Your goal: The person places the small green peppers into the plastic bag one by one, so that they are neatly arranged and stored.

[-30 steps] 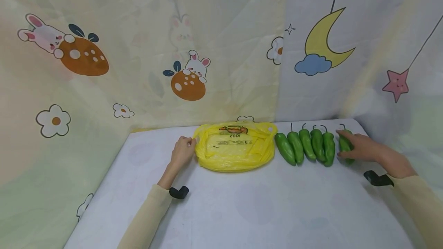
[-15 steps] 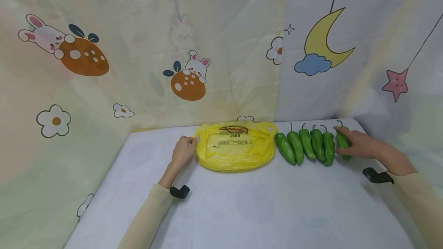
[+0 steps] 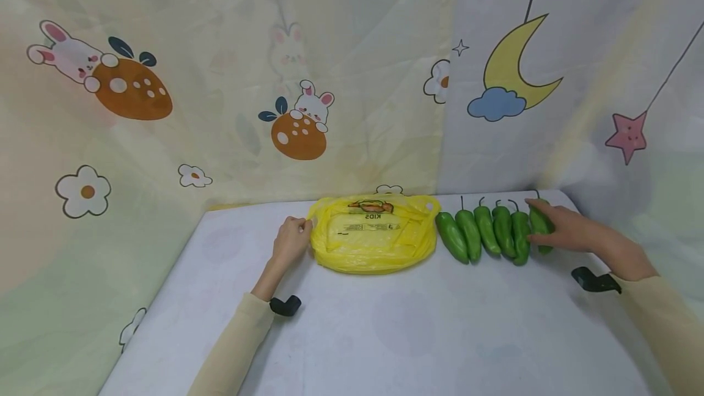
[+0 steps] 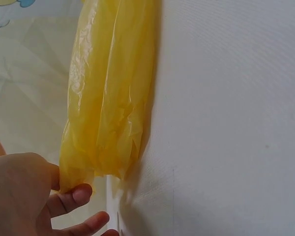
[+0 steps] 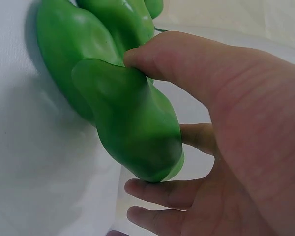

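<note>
A yellow plastic bag (image 3: pixel 365 240) lies flat at the back middle of the table. My left hand (image 3: pixel 290 242) pinches its left edge; in the left wrist view, thumb and index finger meet on the corner of the bag (image 4: pixel 108 83). To the bag's right, several green peppers (image 3: pixel 484 231) lie side by side, stems pointing back. At the right end of this row my right hand (image 3: pixel 583 236) holds another green pepper (image 3: pixel 541 220). In the right wrist view the thumb presses one side of that pepper (image 5: pixel 132 118), fingers on the other, and it touches a neighbouring pepper (image 5: pixel 76 49).
A white-covered table (image 3: pixel 385 329) spreads out in front of the hands. A printed cloth backdrop (image 3: pixel 220 78) hangs right behind the table's back edge. Both wrists wear a black strap mount (image 3: pixel 286 305).
My right hand has slid its pepper left, closing the gap to the row. The left hand and the bag have stayed in place.
</note>
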{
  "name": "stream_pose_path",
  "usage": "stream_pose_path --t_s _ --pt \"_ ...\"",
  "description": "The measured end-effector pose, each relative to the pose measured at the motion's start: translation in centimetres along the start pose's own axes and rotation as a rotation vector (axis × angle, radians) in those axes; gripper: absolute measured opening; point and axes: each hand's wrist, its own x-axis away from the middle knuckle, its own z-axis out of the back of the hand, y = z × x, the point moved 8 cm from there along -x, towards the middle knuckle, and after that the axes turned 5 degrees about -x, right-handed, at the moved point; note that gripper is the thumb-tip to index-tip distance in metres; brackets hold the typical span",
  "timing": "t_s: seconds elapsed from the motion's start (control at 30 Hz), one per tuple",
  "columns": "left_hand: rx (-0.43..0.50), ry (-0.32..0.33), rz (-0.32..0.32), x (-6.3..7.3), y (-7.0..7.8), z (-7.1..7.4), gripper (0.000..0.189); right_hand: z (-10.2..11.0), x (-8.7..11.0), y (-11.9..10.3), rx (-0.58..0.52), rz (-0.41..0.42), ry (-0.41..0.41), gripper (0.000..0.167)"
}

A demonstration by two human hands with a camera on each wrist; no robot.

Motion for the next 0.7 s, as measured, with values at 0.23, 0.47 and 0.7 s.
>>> stream_pose_path --t_s 0.23,0.47,0.7 --pt "0.001 0.005 -0.005 0.0 0.0 0.0 0.04 0.0 -0.1 -0.5 0.019 -0.012 0.003 0.091" --pt "0.0 0.002 0.0 -0.1 0.0 0.1 0.04 0.1 -0.4 -1.2 0.021 -0.005 0.014 0.09" --pt "-0.003 -0.008 0.006 -0.1 0.0 0.1 0.04 0.1 -0.6 -2.0 -0.005 0.012 0.02 0.091"
